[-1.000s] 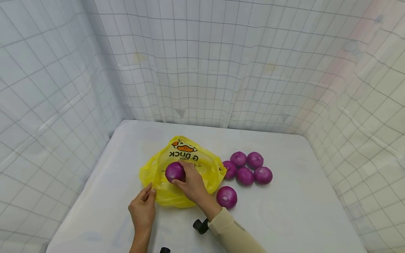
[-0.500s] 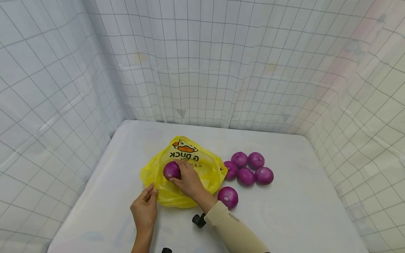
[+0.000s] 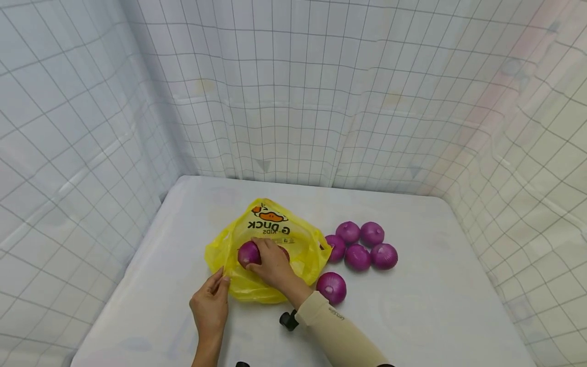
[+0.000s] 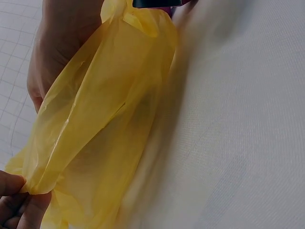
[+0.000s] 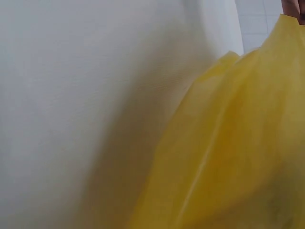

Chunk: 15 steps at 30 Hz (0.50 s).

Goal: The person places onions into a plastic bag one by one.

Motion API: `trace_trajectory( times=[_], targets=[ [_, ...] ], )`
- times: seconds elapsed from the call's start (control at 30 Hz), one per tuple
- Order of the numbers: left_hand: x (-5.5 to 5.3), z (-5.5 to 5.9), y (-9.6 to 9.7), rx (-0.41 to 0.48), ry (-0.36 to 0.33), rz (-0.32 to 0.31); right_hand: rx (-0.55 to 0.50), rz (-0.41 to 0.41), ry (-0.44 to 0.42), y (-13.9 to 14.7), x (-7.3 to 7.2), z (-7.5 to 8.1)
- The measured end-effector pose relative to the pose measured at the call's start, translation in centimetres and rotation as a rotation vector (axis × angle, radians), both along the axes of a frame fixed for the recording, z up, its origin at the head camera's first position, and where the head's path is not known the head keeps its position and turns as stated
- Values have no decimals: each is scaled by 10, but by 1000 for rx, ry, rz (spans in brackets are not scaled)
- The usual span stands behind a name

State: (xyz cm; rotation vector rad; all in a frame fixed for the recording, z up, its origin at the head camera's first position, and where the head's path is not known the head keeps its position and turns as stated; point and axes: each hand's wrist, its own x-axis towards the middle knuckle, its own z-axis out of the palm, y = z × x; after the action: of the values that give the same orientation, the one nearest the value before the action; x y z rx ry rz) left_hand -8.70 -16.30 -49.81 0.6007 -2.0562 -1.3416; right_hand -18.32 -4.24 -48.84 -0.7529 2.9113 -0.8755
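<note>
A yellow plastic bag (image 3: 300, 229) with a duck print lies on the table, its mouth spread open. My left hand (image 3: 209, 303) pinches the near left edge of the bag between thumb and fingers; the left wrist view shows those fingertips (image 4: 35, 210) on the film. Over the bag's mouth, my right hand (image 3: 273, 265) holds a purple onion (image 3: 248, 254) by its right side. Part of another onion (image 3: 284, 251) shows inside the bag, behind the right hand. In the right wrist view, the yellow film (image 5: 228, 143) hides that hand's grip.
Right of the bag, several purple onions (image 3: 357, 257) sit in a cluster, and a single onion (image 3: 331, 288) lies nearer, beside the right forearm. A black wrist camera part (image 3: 288, 321) shows below the right wrist. Grid-patterned white curtains (image 3: 293, 102) surround the white table (image 3: 426, 306).
My right hand has moved slightly left with the onion. A second onion in the bag has come into view beside that hand. The left hand keeps its pinch on the bag's edge.
</note>
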Motion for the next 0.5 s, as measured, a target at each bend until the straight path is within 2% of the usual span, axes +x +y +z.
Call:
trace_trajectory(
  times=[0.23, 0.5],
  targets=[
    [1, 0, 1, -6, 7, -3, 40, 28, 53, 4, -2, -7],
    [0, 0, 0, -2, 7, 1, 47, 31, 66, 9, -1, -5]
  ],
)
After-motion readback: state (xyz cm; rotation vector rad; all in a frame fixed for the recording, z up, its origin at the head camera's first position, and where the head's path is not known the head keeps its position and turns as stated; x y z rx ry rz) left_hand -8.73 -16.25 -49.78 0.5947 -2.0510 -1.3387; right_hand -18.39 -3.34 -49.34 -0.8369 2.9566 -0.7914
